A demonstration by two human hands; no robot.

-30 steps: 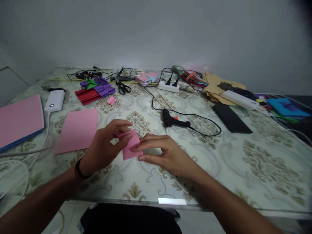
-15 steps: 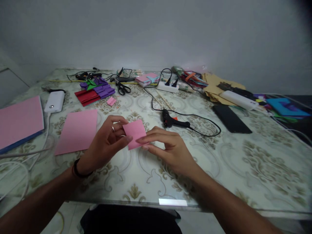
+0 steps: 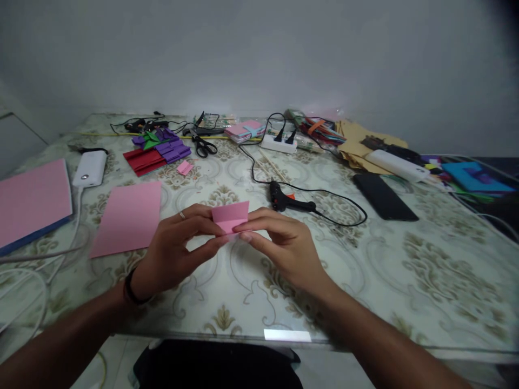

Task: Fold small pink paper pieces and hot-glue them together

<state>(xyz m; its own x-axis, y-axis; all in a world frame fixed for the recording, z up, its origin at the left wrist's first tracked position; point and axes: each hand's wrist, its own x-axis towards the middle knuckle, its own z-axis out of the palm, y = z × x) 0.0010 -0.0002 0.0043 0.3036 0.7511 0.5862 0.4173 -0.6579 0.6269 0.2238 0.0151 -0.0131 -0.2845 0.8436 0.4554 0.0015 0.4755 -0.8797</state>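
Toward the left edge of the bench (image 3: 385, 270), one large pink sheet (image 3: 127, 219) is lying beside the left hand (image 3: 172, 251), with one white power bank (image 3: 91, 168) resting farther back. One black glue gun (image 3: 292, 202) is lying just beyond the right hand (image 3: 286, 246), its single cord (image 3: 324, 190) looping across the way toward the back edge. One black phone (image 3: 385, 196) is lying nearer the right edge. Along the back, one pair of scissors (image 3: 205, 146) is resting left of one white power strip (image 3: 279, 143), which is taking two plugs. Both hands are pinching one small pink paper (image 3: 230, 212) between thumbs and fingers, above the bench toward the middle of its front edge; the paper's far part is standing up along a crease.
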